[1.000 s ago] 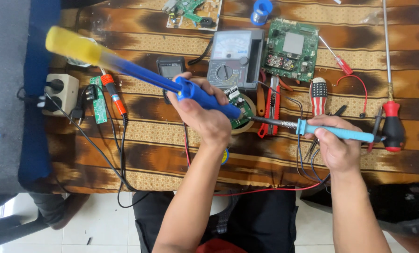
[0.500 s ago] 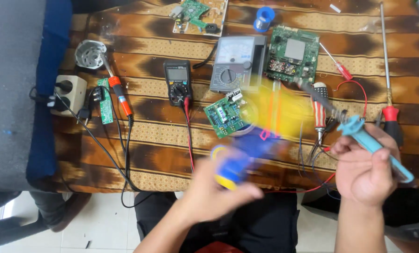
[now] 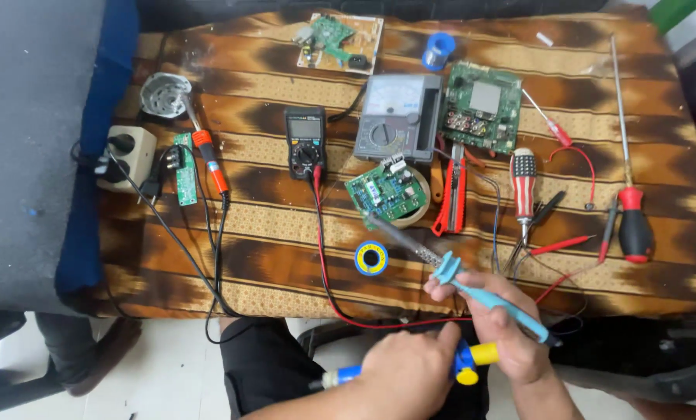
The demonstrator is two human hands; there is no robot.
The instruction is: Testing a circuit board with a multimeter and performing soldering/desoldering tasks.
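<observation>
Desk [image 3: 285,264] under brown striped cloth, full of tools. Right hand [image 3: 503,323] closed around iron [image 3: 472,288], tip toward small board [image 3: 385,192]. Left hand [image 3: 402,369] closed on pump [image 3: 466,362] at desk edge. Apparently between joints; next, a steady tip on the board.

Bare cloth left of solder spool [image 3: 371,258]; red lead [image 3: 324,257] crosses.

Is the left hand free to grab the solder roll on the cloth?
Probably not: the left hand is wrapped around the blue-and-yellow desoldering pump. The solder roll itself lies uncovered just ahead.
</observation>
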